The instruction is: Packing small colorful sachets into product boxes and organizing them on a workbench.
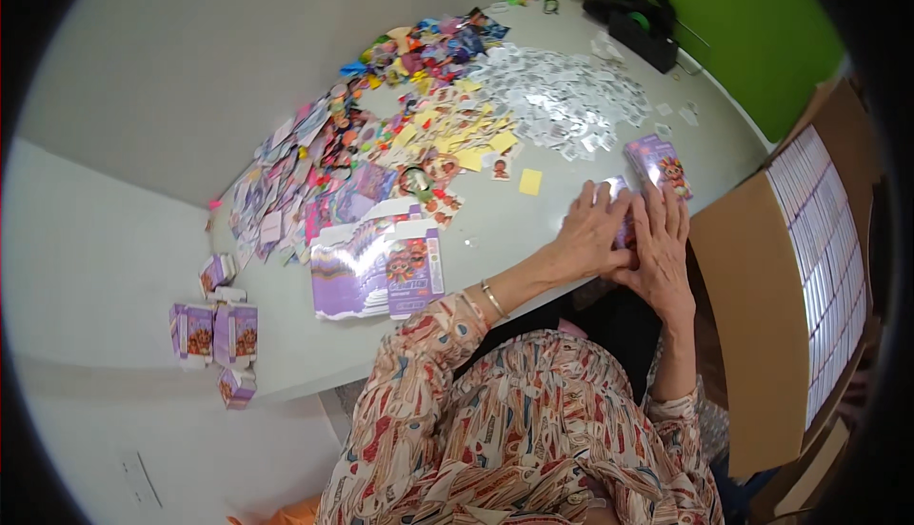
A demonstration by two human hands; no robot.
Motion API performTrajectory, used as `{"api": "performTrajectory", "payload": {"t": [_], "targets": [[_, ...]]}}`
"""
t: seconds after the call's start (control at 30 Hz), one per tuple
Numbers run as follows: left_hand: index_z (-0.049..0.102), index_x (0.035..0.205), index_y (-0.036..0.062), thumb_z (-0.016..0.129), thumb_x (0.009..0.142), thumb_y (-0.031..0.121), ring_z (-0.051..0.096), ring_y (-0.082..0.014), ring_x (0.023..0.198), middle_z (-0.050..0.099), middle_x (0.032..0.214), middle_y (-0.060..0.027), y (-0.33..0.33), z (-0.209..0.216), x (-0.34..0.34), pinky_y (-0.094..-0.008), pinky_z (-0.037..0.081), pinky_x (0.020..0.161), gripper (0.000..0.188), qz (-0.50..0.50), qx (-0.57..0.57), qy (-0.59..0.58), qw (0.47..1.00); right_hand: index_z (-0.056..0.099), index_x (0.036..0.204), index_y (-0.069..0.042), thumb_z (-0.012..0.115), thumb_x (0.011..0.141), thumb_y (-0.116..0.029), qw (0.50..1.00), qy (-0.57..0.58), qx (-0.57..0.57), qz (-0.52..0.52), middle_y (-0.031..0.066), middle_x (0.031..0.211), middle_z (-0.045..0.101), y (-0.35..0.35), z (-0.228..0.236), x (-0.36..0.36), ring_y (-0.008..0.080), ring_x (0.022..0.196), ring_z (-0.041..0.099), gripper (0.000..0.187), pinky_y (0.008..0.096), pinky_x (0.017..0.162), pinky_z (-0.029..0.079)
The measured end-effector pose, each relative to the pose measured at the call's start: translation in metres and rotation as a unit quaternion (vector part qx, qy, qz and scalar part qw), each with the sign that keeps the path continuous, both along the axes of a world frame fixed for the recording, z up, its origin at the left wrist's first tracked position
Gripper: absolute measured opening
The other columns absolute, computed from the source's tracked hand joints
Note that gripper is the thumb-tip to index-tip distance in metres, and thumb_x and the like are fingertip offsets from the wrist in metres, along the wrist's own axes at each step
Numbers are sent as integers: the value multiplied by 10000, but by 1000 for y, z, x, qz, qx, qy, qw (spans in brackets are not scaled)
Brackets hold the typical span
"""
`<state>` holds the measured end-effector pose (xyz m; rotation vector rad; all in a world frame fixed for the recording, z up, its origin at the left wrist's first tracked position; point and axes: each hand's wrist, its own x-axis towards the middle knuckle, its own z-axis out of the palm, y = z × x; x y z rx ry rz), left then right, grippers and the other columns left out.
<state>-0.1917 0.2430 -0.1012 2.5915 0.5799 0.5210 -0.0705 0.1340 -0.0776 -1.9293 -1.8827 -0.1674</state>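
Observation:
A small purple printed carton (625, 233) lies near the table's front edge, mostly covered by my hands. My left hand (587, 235) has its fingers bent over the carton's left side. From the right, my right hand (662, 249) presses on the same carton, its fingers reaching forward and its thumb close to the left thumb. Just beyond the right fingertips is another purple carton (659, 165) with a cartoon figure on it. To the left lies a fanned stack of flat purple cartons (357, 273).
Heaped along the table (505, 258) are white packets (562, 97), yellow cards (462, 130) and colourful small bags (333, 135). Several folded purple cartons (235, 333) sit at the left edge. A large cardboard box (752, 306), packed with cartons, stands at the right. A black object (643, 30) lies at the back.

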Motion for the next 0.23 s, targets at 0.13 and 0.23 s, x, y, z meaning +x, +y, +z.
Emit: {"api": "performTrajectory", "payload": {"t": [0.13,0.23], "targets": [[396,1303,-57,687,688,299,412,-446,1127,426,1260,-256,29,0,9,-461,361,1012,767,-16,-153,-10,988,450,1277,3,790,601,-215,998,-46,26,-26,169,1385,403,18,-8,-5,377,1333,297,787,556,1115,148],[388,1324,-38,691,713,255,286,-449,1306,374,1365,-250,42,-2,1,-444,323,1068,742,-7,-143,-114,983,508,1226,-36,727,702,-220,992,-94,30,-74,135,1340,454,37,-18,6,364,1340,289,597,599,1102,113]]}}
